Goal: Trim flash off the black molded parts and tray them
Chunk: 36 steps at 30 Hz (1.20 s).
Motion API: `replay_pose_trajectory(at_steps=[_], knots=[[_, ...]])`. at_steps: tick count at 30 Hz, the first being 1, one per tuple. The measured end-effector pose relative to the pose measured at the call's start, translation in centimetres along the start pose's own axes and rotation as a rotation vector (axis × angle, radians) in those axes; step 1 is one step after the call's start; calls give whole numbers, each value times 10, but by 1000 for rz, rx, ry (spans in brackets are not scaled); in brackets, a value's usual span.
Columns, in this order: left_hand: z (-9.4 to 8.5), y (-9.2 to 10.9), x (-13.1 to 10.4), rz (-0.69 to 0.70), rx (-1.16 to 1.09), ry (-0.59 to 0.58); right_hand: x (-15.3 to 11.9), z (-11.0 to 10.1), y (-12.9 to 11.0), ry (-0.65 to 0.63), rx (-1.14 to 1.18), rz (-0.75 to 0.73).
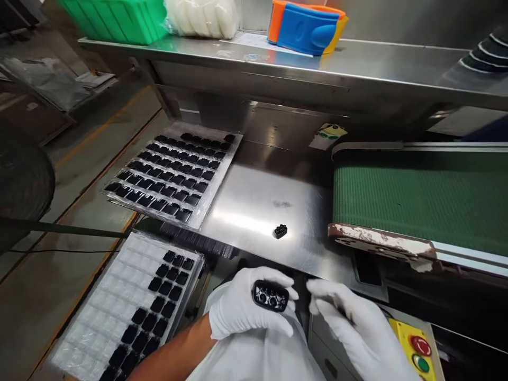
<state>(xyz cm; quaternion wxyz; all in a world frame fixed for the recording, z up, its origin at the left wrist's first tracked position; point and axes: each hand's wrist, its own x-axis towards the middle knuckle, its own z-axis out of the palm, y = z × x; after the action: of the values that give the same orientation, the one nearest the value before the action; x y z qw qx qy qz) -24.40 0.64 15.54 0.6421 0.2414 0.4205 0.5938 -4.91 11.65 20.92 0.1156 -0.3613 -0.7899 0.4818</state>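
Note:
My left hand [250, 304], in a white glove, is closed around a black plastic housing [270, 295]. The housing is rounded-rectangular, and two ring-shaped openings face up at me. To its right, my gloved right hand [349, 320] is apart from the housing, with fingers loosely curved and nothing visible between them. Beyond both hands, a small black part [280, 231] lies by itself on the steel table [254, 185].
A clear tray [216, 193] with rows of black parts covers the table's left side. Lower left is a partly filled tray [91, 312]. A green conveyor belt [420, 196] runs right, above a yellow button box [413, 344]. A shelf [222, 55] holds a green bin [119, 21].

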Motion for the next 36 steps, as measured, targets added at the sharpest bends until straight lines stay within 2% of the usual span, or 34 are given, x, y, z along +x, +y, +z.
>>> replay_pose_trajectory(at_steps=[2, 5, 8, 10, 15, 21, 26, 31, 36], knots=[[-4, 3, 0, 80, 160, -15, -2, -10, -12, -40, -351, -210], [-10, 7, 1, 271, 367, -33, 2, -15, -28, -37, -719, -494], [-14, 8, 4, 473, 495, -27, 11, -13, -43, -10, -962, -680], [-16, 10, 4, 549, 565, -14, 18, -10, -52, -21, -1030, -738], [-16, 17, -1, 540, 665, -84, 26, -2, -65, -106, -1050, -753], [-17, 24, -7, 496, 731, -95, 29, 6, -69, -120, -1100, -781], [-17, 27, -11, 381, 772, -135, 27, 9, -76, -170, -1110, -760], [-18, 15, -16, 433, 650, -13, 29, 18, -72, -211, -1006, -641], [-21, 2, -18, 391, 606, 66, 32, 24, -64, -292, -1013, -543]])
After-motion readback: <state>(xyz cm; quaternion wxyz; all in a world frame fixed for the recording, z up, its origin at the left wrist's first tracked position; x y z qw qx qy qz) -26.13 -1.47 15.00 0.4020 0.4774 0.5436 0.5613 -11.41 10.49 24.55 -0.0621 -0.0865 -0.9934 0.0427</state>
